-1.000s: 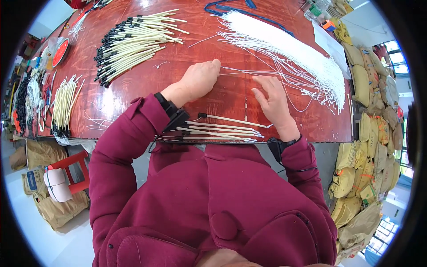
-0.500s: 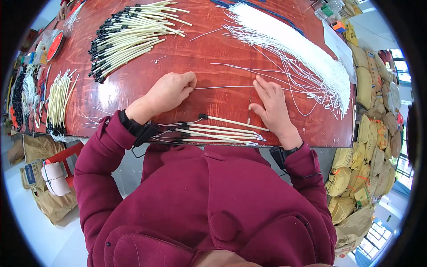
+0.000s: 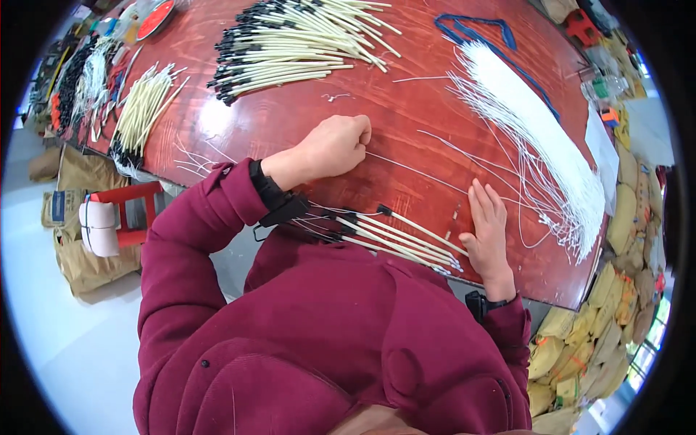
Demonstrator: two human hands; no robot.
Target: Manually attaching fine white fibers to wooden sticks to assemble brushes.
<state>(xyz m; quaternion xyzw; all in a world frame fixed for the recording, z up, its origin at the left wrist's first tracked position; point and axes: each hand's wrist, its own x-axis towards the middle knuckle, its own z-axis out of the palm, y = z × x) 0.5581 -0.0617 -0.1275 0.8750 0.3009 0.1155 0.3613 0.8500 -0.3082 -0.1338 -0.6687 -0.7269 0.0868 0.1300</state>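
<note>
My left hand (image 3: 333,147) is closed on one end of a thin white cord (image 3: 415,170). The cord runs nearly straight over the red table to my right hand (image 3: 488,230). That hand lies with fingers stretched out and thumb apart, its fingertips over the cord. Between my forearms, along the near edge, several pale yellow tubes (image 3: 415,238) with black ends and whitish tips lie side by side. Thin cords trail from their black ends toward my left sleeve. Beyond my right hand lies a thick bundle of white cords (image 3: 535,134), a few strands straying toward my hands.
At the far side lies a big pile of pale tubes with black ends (image 3: 301,51). A smaller tube bundle (image 3: 148,109) sits at the left edge. Dark blue strips (image 3: 475,32) lie behind the cords. A red stool (image 3: 138,210) is left, stacked sacks (image 3: 591,333) right.
The whole view has turned, so the table and piles appear shifted right and slanted. My right hand's fingers look flatter and straighter. The cord still spans between both hands.
</note>
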